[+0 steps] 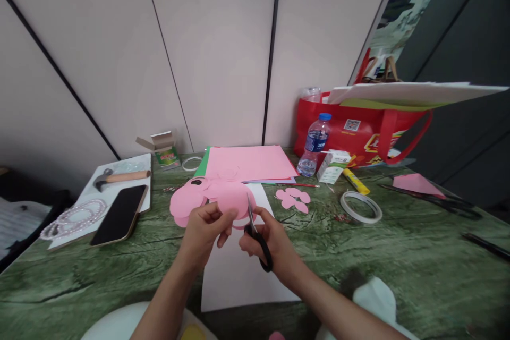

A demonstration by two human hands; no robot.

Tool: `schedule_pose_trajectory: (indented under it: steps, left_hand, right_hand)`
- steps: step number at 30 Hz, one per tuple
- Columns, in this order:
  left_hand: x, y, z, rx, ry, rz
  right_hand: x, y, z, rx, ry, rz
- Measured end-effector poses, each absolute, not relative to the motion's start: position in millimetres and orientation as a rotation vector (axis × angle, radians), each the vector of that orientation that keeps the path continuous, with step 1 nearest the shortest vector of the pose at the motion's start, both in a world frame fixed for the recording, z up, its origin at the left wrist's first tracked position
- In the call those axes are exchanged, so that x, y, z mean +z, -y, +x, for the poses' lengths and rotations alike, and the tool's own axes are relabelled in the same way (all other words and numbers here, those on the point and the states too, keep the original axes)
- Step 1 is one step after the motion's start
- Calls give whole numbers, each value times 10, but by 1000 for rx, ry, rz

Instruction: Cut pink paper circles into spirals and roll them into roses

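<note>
Over a white sheet (239, 281), my left hand (209, 223) pinches the lower edge of a rounded pink paper piece (233, 196). Black-handled scissors (261, 247) are in my right hand (269, 239), their blades pointing up at the right edge of that pink piece. More rounded pink paper pieces (185, 204) lie just to the left, partly behind my left hand. Several small pink petal shapes (287, 197) rest on the green table (159, 271) right of the scissors.
Pink sheets (251, 162) are stacked behind. Left are a phone (119, 215), hammer (123, 177), beads (75, 219) and small box (166, 154). Right are a bottle (314, 143), carton (333, 166), glue stick (356, 181), tape roll (360, 207), red bag (346, 127) and other scissors (442, 201).
</note>
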State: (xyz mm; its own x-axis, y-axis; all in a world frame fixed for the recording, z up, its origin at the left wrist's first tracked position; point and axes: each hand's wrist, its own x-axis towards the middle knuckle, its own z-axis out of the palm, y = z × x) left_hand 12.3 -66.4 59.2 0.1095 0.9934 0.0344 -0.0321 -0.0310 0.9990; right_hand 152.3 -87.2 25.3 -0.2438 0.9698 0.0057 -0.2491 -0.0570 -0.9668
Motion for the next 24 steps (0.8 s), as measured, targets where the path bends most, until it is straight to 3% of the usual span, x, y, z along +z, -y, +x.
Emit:
schedule_pose_trajectory:
  steps: [24]
  left_hand:
    - [617, 658, 115, 1237, -1050, 1198]
  right_hand:
    - [254, 861, 1536, 1444, 1256, -983]
